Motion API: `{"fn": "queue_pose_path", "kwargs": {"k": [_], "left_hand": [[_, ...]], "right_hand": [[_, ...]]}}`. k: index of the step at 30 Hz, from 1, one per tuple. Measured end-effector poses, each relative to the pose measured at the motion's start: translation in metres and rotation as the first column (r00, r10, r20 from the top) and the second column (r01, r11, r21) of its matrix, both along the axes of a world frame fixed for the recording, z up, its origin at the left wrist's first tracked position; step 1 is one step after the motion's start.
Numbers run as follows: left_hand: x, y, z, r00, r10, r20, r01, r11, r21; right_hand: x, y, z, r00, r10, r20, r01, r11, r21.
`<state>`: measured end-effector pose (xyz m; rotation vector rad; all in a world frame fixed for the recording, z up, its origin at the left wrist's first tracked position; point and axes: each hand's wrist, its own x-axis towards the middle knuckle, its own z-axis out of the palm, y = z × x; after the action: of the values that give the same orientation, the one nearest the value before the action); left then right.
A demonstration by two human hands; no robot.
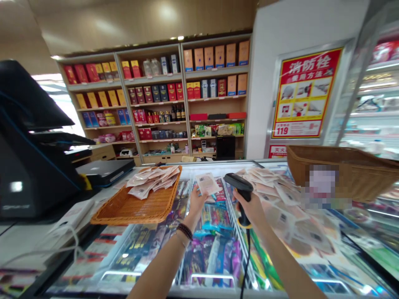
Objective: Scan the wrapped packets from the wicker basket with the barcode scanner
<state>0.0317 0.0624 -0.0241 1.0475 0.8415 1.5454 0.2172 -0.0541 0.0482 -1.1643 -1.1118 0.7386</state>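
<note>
My left hand [197, 202] is closed on the lower left edge of a small flat white packet [207, 184] with a dark printed label, held above the glass lid of a chest freezer. In my right hand [252, 206] is a black barcode scanner [239, 182], its head pointing left toward the packet and its cable hanging down. Left of my left hand, an orange wicker tray [134, 209] carries a pile of similar packets [152, 180]. More flat packets [285, 216] lie spread and overlapping on the glass to the right of my right hand.
A brown wicker basket [349, 162] stands at the right. On the left are a dark checkout terminal [28, 166], a flat dark device [106, 171] and white cables [75, 241]. Bagged frozen goods [212, 253] show under the glass. Shelves of boxes [156, 93] line the back wall.
</note>
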Motion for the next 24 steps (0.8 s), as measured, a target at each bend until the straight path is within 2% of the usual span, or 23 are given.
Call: {"fn": "queue_pose_path", "kwargs": {"k": [4, 10, 13, 15, 17, 19, 21, 24], "left_hand": [[0.037, 0.014, 0.029, 0.992, -0.121, 0.033, 0.121, 0.993, -0.009], [0.122, 0.031, 0.084, 0.96, -0.267, 0.081, 0.272, 0.961, -0.051], [0.158, 0.03, 0.101, 0.931, -0.356, 0.08, 0.361, 0.931, -0.061], [0.173, 0.027, 0.104, 0.9, -0.429, 0.074, 0.433, 0.899, -0.062], [0.178, 0.022, 0.103, 0.853, -0.521, 0.037, 0.522, 0.852, -0.043], [0.174, 0.017, 0.098, 0.814, -0.581, -0.017, 0.58, 0.814, -0.032], [0.162, 0.013, 0.092, 0.807, -0.587, -0.059, 0.587, 0.809, -0.026], [0.128, 0.01, 0.085, 0.809, -0.572, -0.136, 0.575, 0.818, -0.017]], "right_hand": [[0.023, -0.012, 0.005, 0.998, -0.057, -0.036, 0.056, 0.998, -0.019], [0.065, -0.034, 0.004, 0.983, -0.185, 0.001, 0.185, 0.983, -0.007], [0.083, -0.043, 0.003, 0.968, -0.249, 0.005, 0.249, 0.968, -0.01], [0.092, -0.048, 0.003, 0.96, -0.278, 0.023, 0.279, 0.96, -0.033], [0.098, -0.052, 0.002, 0.955, -0.296, 0.03, 0.298, 0.953, -0.05], [0.1, -0.052, 0.001, 0.949, -0.313, 0.031, 0.314, 0.948, -0.053], [0.097, -0.05, -0.002, 0.947, -0.32, 0.037, 0.322, 0.945, -0.051], [0.085, -0.041, -0.006, 0.958, -0.283, 0.036, 0.284, 0.958, -0.038]]}}
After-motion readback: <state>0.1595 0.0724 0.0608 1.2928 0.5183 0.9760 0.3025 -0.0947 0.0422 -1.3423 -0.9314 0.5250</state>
